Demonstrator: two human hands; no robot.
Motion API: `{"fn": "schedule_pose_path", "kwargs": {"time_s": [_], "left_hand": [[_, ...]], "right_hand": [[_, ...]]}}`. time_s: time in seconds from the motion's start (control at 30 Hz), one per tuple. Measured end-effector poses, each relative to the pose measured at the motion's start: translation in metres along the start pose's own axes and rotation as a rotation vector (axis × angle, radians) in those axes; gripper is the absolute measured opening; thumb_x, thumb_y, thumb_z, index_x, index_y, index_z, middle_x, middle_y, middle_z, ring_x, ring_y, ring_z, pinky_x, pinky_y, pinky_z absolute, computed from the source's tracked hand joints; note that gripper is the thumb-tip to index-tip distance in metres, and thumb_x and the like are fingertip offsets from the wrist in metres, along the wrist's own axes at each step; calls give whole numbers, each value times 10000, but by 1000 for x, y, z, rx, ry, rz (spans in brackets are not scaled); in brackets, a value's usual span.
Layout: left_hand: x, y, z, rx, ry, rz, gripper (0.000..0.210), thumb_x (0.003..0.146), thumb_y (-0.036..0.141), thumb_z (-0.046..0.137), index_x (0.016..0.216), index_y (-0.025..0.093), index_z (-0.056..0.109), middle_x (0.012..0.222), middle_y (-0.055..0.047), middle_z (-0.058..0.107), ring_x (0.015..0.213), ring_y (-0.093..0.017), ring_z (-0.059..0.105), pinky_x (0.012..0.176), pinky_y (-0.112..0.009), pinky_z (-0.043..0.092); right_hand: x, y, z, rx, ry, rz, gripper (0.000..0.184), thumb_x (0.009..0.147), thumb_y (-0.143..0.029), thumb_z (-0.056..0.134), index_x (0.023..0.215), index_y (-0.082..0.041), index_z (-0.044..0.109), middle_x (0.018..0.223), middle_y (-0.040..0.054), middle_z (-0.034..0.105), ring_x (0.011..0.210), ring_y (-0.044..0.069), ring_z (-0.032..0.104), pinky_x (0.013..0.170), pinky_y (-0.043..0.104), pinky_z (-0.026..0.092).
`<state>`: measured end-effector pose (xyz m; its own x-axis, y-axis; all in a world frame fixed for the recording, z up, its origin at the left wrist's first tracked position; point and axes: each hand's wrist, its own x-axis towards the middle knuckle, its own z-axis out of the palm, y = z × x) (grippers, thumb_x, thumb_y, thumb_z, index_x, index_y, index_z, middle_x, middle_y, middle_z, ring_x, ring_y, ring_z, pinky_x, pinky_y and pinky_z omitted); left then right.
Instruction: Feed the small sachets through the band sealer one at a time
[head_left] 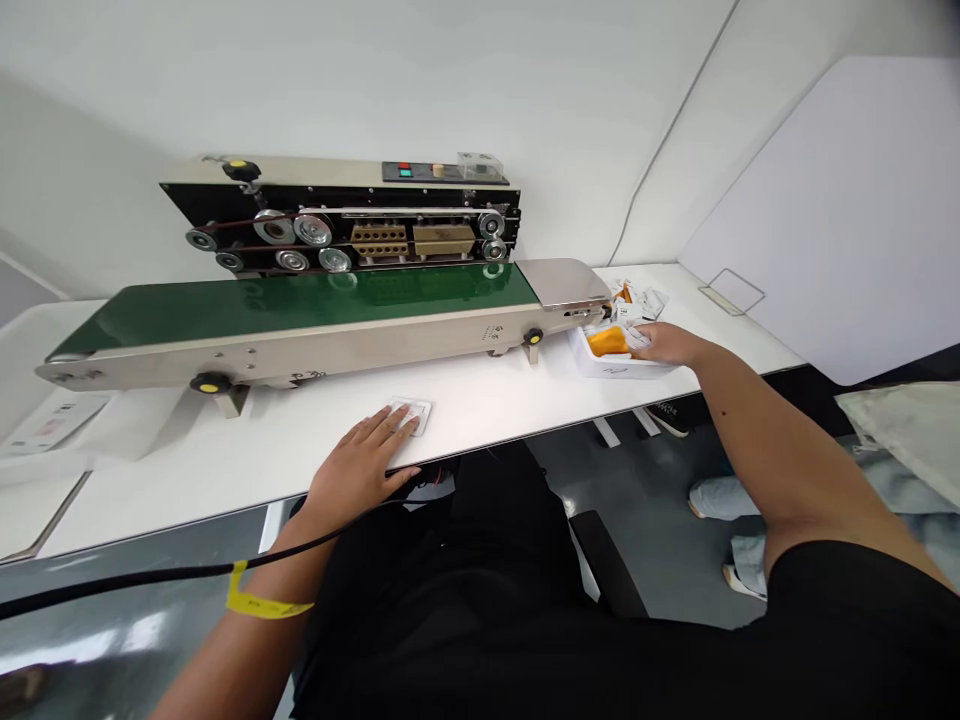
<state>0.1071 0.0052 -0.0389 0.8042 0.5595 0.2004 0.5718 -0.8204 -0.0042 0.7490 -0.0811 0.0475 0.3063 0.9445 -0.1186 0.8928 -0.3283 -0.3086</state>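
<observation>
My left hand (367, 455) lies flat near the table's front edge, its fingers stretched over a small white packet (421, 414). Over to the right, my right hand (664, 343) reaches into a white plastic bin (622, 368). Its fingers are bent around the edge of a white packet (637, 338) in there. An orange packet (606, 342) lies in the bin just left of those fingers. Behind the bin, several more white and orange packets (645, 302) are heaped on the table.
A band sealing machine (450, 172) with a green conveyor belt (315, 308) spans the white table (300, 455). At far left is a translucent bin (142, 420) with a printed sheet. A black cable (150, 577) crosses my left forearm. Another person's legs (727, 498) show at right.
</observation>
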Motion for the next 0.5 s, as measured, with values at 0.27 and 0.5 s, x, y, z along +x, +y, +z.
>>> {"fn": "schedule_pose_path", "kwargs": {"time_s": [0.27, 0.5], "left_hand": [[-1, 3, -4, -23, -6, -22, 760, 1023, 641, 543, 1683, 305, 373, 1745, -39, 372, 1612, -347, 358, 1284, -540, 378], [0, 4, -5, -22, -25, -29, 757, 1023, 616, 552, 1682, 287, 380, 1754, -47, 350, 1613, -360, 352, 1268, -558, 394]], "right_hand": [[-9, 5, 4, 202, 92, 95, 718, 681, -677, 802, 1229, -218, 736, 1278, 92, 773, 1198, 372, 706, 1031, 468, 565], [5, -17, 4, -26, -27, 28, 739, 650, -406, 795, 1366, -256, 693, 1485, 68, 669, 1406, 409, 588, 1148, 461, 510]]}}
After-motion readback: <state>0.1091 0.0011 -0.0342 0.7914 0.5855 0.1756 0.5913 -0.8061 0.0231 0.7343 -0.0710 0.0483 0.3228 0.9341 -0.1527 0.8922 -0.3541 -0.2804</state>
